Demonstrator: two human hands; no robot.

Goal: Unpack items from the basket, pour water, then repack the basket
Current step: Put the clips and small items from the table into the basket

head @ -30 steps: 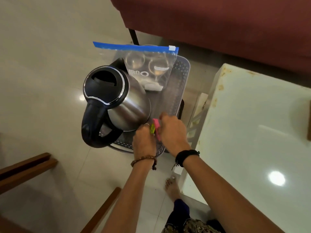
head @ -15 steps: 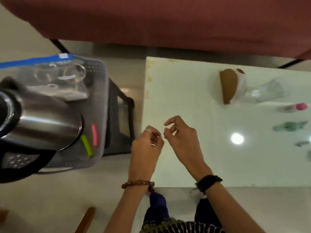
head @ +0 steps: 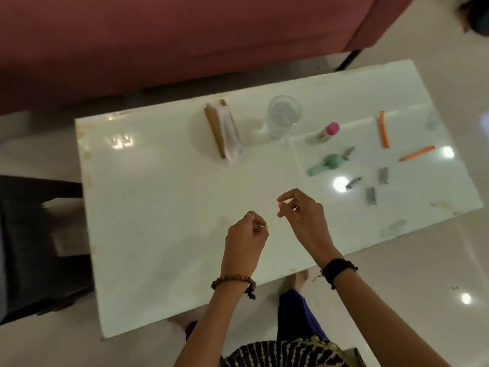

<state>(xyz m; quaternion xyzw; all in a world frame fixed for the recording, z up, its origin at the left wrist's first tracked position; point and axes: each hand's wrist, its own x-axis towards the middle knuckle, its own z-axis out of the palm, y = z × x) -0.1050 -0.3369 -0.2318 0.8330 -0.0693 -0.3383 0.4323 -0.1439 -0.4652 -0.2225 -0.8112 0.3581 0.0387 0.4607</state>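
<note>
Both the left hand (head: 246,231) and right hand (head: 301,210), loosely curled with nothing grasped, are held over the white counter (head: 158,207), presumably between pickups, while the basket is out of view and the glass (head: 281,117) stands far right.

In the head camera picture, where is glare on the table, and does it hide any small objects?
Head view: bright lamp glare on the white table sits beside a small grey clip, washing out its outline; a second spot lies by the orange stick. Small items are soft and blurred.

Empty hands (head: 246,234) over white table (head: 158,207)
</note>
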